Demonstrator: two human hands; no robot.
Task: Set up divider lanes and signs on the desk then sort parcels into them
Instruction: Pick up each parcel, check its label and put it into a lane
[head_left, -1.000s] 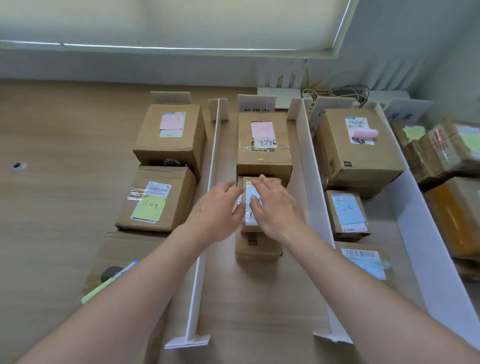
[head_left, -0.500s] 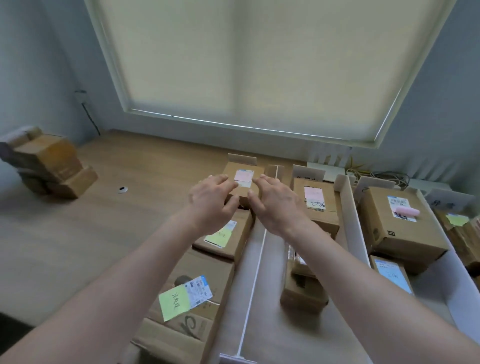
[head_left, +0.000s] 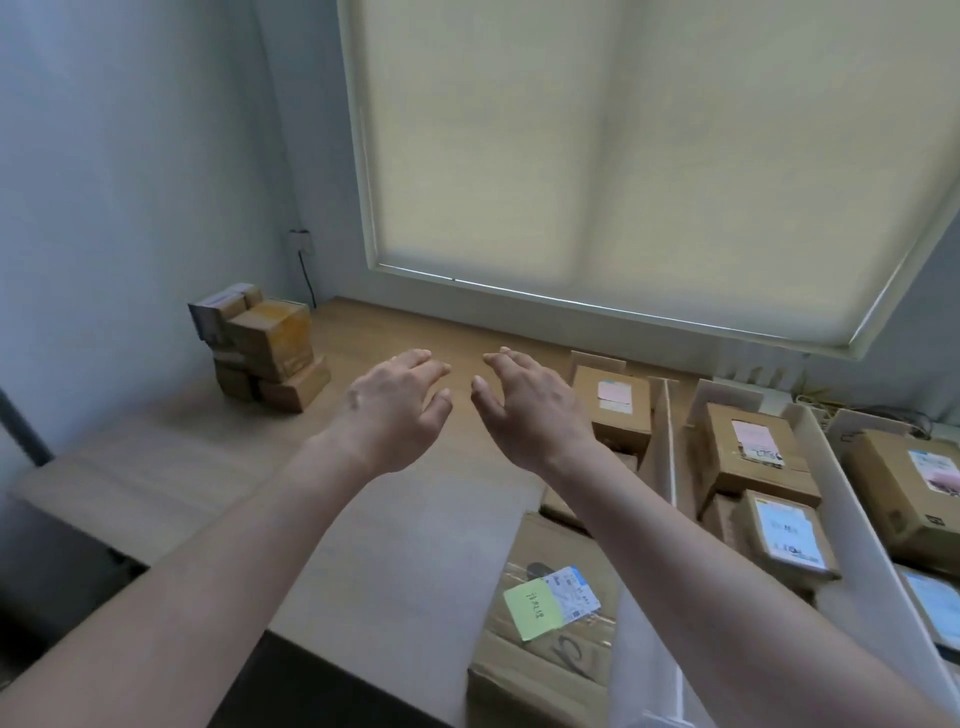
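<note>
My left hand (head_left: 397, 410) and my right hand (head_left: 530, 410) hover side by side above the wooden desk (head_left: 171, 467), fingers loosely spread, holding nothing. A stack of unsorted cardboard parcels (head_left: 262, 345) stands in the far left corner against the wall. At the right, white divider walls (head_left: 667, 452) form lanes that hold sorted parcels: a box with a pink note (head_left: 615, 410), another box with a pink note (head_left: 753, 452) in the middle lane, a small box with a blue label (head_left: 787, 538), and a near box with a green note (head_left: 545, 623).
A window with a drawn blind (head_left: 649, 156) fills the wall behind the desk. A wall socket with a black cable (head_left: 304, 254) sits above the parcel stack. The desk's near left edge (head_left: 156, 561) drops off to a dark floor.
My view has swung up and left, away from the lanes toward the parcel stack in the corner. Both hands left the small box in the middle lane and moved left, empty.
</note>
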